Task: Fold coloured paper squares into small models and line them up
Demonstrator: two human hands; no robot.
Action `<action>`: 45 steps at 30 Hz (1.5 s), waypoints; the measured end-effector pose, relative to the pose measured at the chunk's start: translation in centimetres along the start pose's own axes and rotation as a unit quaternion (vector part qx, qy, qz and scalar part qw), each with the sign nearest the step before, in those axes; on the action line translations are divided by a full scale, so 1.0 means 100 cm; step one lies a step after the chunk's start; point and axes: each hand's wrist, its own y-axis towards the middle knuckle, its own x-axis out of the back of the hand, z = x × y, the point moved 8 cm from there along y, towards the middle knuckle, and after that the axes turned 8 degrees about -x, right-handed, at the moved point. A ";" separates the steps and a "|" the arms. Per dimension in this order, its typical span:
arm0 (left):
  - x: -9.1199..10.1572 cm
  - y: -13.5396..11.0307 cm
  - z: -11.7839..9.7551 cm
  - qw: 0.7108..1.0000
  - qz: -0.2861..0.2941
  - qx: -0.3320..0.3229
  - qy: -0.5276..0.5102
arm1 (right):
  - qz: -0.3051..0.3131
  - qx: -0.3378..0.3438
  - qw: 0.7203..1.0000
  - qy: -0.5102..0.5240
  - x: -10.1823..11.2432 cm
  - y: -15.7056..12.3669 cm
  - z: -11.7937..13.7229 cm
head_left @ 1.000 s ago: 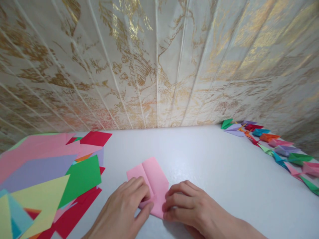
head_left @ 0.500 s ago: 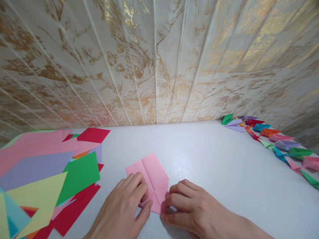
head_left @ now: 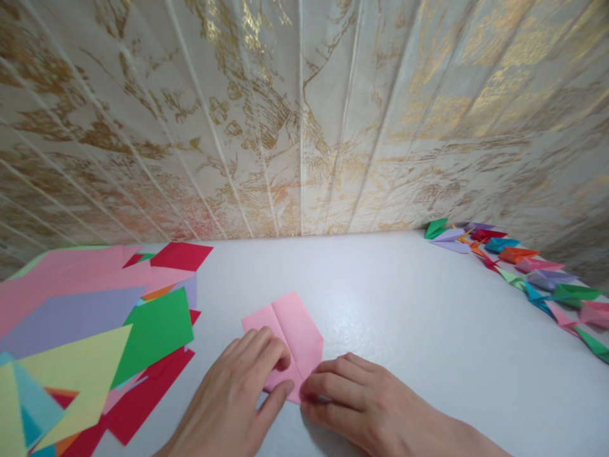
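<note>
A sheet of pink paper (head_left: 301, 330) lies on the white table in front of me, with a crease down its middle and its near corners folded in. My left hand (head_left: 252, 381) rests over its left side, fingers curled and pressing it down, the thumb at the near edge. At the near right edge, my right hand (head_left: 349, 397) pinches the paper between bent fingers and thumb. The hands cover the paper's near end, so part of the fold there is hidden.
A loose pile of coloured paper sheets (head_left: 95, 317) spreads over the left of the table. Several folded paper pieces (head_left: 516, 255) stand in rows along the right side. A white and gold patterned curtain (head_left: 285, 127) hangs behind the table's far edge (head_left: 333, 237).
My right hand has slid slightly left along the near edge of the pink paper. My left index finger has shifted a little to the right. The view has moved slightly.
</note>
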 end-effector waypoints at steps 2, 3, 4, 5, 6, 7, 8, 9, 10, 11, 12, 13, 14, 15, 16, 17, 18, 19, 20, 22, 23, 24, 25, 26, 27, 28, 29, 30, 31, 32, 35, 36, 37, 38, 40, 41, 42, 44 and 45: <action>0.000 0.000 0.001 1.000 0.000 0.001 -0.003 | 0.001 0.002 1.000 -0.003 -0.001 0.000 -0.001; 0.000 0.000 0.001 1.000 0.001 0.002 -0.005 | 0.000 0.002 1.000 -0.005 -0.001 0.000 -0.001; -0.001 0.000 0.001 1.000 0.002 0.004 -0.007 | 0.000 0.004 1.000 -0.007 -0.001 0.000 -0.001; -0.001 0.000 0.001 1.000 0.005 0.005 -0.010 | -0.001 0.006 1.000 -0.009 -0.001 0.000 -0.002; -0.001 0.000 0.001 1.000 0.007 0.006 -0.011 | -0.001 0.007 1.000 -0.011 -0.001 0.000 -0.002; -0.001 -0.001 0.001 1.000 0.008 0.006 -0.012 | -0.003 0.006 1.000 -0.014 -0.001 0.000 -0.002; -0.001 -0.001 0.001 1.000 0.009 0.006 -0.013 | -0.003 0.005 1.000 -0.018 -0.002 0.000 -0.002; -0.002 -0.001 0.001 1.000 0.009 0.006 -0.014 | -0.004 0.004 1.000 -0.021 -0.002 0.000 -0.002; -0.002 -0.001 0.002 1.000 0.008 0.007 -0.014 | -0.003 0.001 1.000 -0.023 -0.002 0.001 -0.002; -0.002 -0.001 0.002 1.000 0.008 0.008 -0.015 | -0.002 -0.001 1.000 -0.024 -0.003 0.001 -0.002; -0.002 -0.002 0.002 1.000 0.009 0.010 -0.017 | -0.001 -0.002 1.000 -0.025 -0.004 0.001 -0.001; -0.002 -0.002 0.003 1.000 0.011 0.011 -0.019 | 0.000 -0.001 1.000 -0.026 -0.004 0.001 -0.001; -0.003 -0.002 0.003 1.000 0.014 0.014 -0.020 | 0.000 -0.001 1.000 -0.027 -0.005 0.000 -0.001; -0.003 -0.002 0.003 1.000 0.015 0.016 -0.022 | -0.001 -0.002 1.000 -0.029 -0.005 0.000 0.000; -0.003 -0.002 0.003 0.999 0.016 0.018 -0.024 | -0.002 -0.001 1.000 -0.031 -0.004 0.000 0.000; -0.003 -0.002 0.003 0.999 0.016 0.019 -0.027 | -0.002 -0.001 0.999 -0.033 -0.004 0.000 0.000; -0.003 -0.002 0.003 0.999 0.013 0.023 -0.028 | 0.000 0.001 0.999 -0.034 -0.003 0.000 0.000; -0.002 -0.002 0.003 0.999 0.011 0.025 -0.029 | 0.002 0.001 0.999 -0.035 -0.003 0.000 0.001; -0.002 -0.002 0.003 0.999 0.008 0.026 -0.029 | 0.002 0.003 0.999 -0.036 -0.002 0.000 0.001; -0.002 -0.002 0.003 0.999 0.001 0.025 -0.029 | -0.002 0.008 0.999 -0.038 -0.002 0.001 0.002; -0.002 -0.002 0.003 0.999 -0.002 0.023 -0.030 | -0.007 0.009 0.999 -0.042 -0.002 0.002 0.003; -0.001 -0.002 0.004 0.999 -0.004 0.021 -0.030 | -0.014 0.010 0.999 -0.047 -0.002 0.003 0.003; -0.001 -0.002 0.004 0.999 -0.006 0.019 -0.032 | -0.022 0.010 0.998 -0.053 -0.002 0.004 0.004; -0.001 -0.002 0.004 0.999 -0.007 0.018 -0.033 | -0.029 0.009 0.998 -0.060 -0.003 0.004 0.004; -0.001 -0.002 0.004 0.999 -0.008 0.017 -0.034 | -0.034 0.008 0.997 -0.067 -0.004 0.005 0.005; -0.001 -0.002 0.004 0.999 -0.009 0.016 -0.036 | -0.038 0.008 0.997 -0.072 -0.004 0.006 0.005; -0.002 -0.002 0.004 0.999 -0.010 0.015 -0.038 | -0.041 0.009 0.996 -0.077 -0.005 0.006 0.006; -0.002 -0.002 0.005 0.999 -0.011 0.014 -0.041 | -0.042 0.008 0.996 -0.081 -0.005 0.006 0.006; -0.003 -0.002 0.005 0.999 -0.012 0.012 -0.044 | -0.044 0.008 0.995 -0.084 -0.005 0.006 0.006; -0.003 -0.002 0.005 0.999 -0.014 0.011 -0.047 | -0.044 0.008 0.995 -0.085 -0.005 0.006 0.006; -0.001 -0.004 0.007 0.998 -0.025 -0.005 -0.060 | -0.037 0.005 0.996 -0.082 -0.005 0.005 0.005; 0.001 -0.006 0.007 0.997 -0.030 -0.016 -0.063 | -0.033 0.006 0.996 -0.081 -0.005 0.005 0.005; 0.004 -0.007 0.008 0.997 -0.035 -0.030 -0.061 | -0.031 0.006 0.996 -0.080 -0.005 0.005 0.005; 0.008 -0.010 0.008 0.997 -0.041 -0.044 -0.054 | -0.028 0.005 0.996 -0.082 -0.005 0.005 0.005; 0.018 -0.017 0.011 0.996 -0.058 -0.070 -0.018 | -0.026 0.005 0.996 -0.088 -0.005 0.005 0.005; 0.021 -0.021 0.012 0.994 -0.067 -0.081 0.010 | -0.030 0.006 0.995 -0.093 -0.006 0.006 0.005; 0.024 -0.026 0.011 0.992 -0.075 -0.096 0.042 | -0.035 0.008 0.995 -0.098 -0.006 0.006 0.006; 0.023 -0.037 0.005 0.980 -0.091 -0.138 0.109 | -0.047 0.011 0.993 -0.108 -0.007 0.006 0.007; 0.019 -0.042 -0.002 0.970 -0.098 -0.170 0.141 | -0.050 0.011 0.992 -0.112 -0.008 0.006 0.007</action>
